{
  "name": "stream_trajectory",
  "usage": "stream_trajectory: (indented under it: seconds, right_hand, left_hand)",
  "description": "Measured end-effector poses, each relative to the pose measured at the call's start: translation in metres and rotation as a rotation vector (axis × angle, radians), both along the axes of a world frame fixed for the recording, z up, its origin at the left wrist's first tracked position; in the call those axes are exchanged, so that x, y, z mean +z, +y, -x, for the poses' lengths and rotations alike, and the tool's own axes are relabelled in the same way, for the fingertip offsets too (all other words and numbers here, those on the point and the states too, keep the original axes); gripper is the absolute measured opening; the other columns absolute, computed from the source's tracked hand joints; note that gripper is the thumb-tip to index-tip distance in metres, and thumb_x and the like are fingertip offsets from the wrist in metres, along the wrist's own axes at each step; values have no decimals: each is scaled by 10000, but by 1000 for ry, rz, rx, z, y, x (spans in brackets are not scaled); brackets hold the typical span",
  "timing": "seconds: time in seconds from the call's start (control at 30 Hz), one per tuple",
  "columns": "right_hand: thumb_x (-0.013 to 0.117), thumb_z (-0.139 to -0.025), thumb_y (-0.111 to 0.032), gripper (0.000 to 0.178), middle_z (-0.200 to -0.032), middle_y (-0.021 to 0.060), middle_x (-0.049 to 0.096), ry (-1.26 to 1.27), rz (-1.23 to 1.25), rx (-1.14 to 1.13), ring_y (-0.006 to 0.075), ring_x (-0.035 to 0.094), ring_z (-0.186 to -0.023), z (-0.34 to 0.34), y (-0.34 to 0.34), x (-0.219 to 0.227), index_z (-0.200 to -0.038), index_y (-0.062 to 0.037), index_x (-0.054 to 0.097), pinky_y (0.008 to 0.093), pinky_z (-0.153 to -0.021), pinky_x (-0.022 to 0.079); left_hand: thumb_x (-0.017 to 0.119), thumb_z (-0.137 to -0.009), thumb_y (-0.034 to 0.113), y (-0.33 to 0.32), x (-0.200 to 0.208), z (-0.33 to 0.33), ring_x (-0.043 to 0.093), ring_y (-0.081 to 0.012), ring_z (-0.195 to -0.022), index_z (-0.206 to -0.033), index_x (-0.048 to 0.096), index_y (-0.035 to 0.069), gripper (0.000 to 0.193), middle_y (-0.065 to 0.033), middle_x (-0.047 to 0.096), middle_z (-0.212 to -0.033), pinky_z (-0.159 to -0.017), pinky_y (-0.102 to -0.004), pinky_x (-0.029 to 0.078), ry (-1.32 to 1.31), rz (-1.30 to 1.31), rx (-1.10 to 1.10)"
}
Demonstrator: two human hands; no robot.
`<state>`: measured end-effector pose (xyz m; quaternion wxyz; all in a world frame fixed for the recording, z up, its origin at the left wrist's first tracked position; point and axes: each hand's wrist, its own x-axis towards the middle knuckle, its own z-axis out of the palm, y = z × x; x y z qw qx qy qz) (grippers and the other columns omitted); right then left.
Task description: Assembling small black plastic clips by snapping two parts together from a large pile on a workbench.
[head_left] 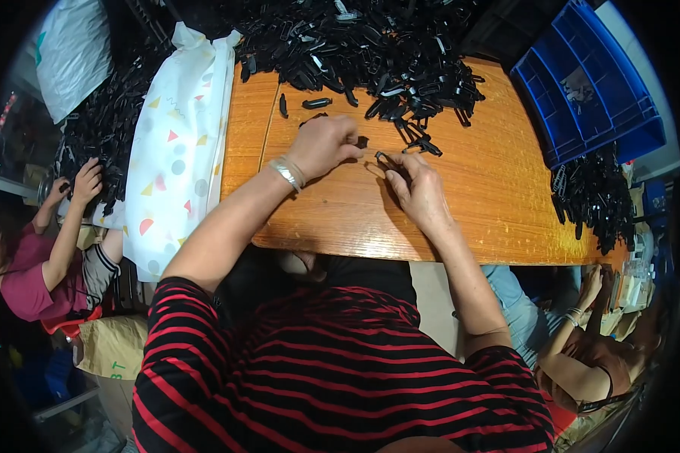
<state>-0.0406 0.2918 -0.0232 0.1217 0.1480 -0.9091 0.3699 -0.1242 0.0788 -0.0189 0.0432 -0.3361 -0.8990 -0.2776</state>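
Observation:
My left hand (326, 145) is closed above the wooden table, fingertips pinched around a small dark piece (363, 142) that mostly hides behind them. Just to its right, my right hand (421, 189) grips a slim black plastic piece (383, 158) between thumb and fingers. The two pieces are close together but appear apart. Beyond my hands, a black oblong plastic part (317, 103) and a smaller black part (283, 106) lie loose. A few black loop-shaped frames (417, 136) rest at the near edge of a large heap of similar parts (355, 53).
A white patterned bag (177, 151) lines the wooden table's (340, 223) left side. At right stands a blue plastic bin (589, 83), with another pile of black parts (593, 196) below it. One person (60, 264) works at left, another (582, 362) at right.

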Motion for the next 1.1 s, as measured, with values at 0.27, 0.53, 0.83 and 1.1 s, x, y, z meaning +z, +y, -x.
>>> stream_trajectory:
  seconds: [0.27, 0.53, 0.83, 1.1]
  right_hand:
    - [693, -834, -34, 199, -830, 72, 581, -15, 428, -58, 130, 599, -679, 6, -34, 7, -1024, 15, 664, 249, -600, 486]
    - [680, -857, -19, 188, -860, 33, 567, 73, 368, 7, 90, 545, -719, 5, -49, 11, -1035, 33, 648, 226, -642, 466]
    - [736, -776, -22, 284, -870, 118, 582, 280, 150, 16, 225, 598, -699, -5, -60, 5, -1044, -10, 645, 282, -621, 492]
    - [749, -807, -137, 460, -937, 128, 594, 82, 197, 75, 237, 616, -841, -13, -77, -3, -1193, -20, 528, 327, -704, 508]
  left_hand:
    - [660, -891, 80, 6, 4, -47, 589, -61, -659, -1081, 595, 19, 210, -23, 628, -841, -569, -178, 452, -786, -1075, 103]
    - [651, -900, 80, -4, 7, -55, 596, -56, -717, -1169, 593, -5, 288, -24, 626, -912, -581, -173, 460, -710, -1054, 124]
    - [623, -932, 118, 3, 0, -80, 566, -34, -729, -1179, 600, 1, 274, 1, 634, -904, -583, -164, 443, -579, -1008, 187]
    - [459, -1021, 315, -5, 4, -77, 467, -12, -616, -988, 607, 51, 305, 22, 595, -788, -530, -150, 364, -818, -1084, 113]
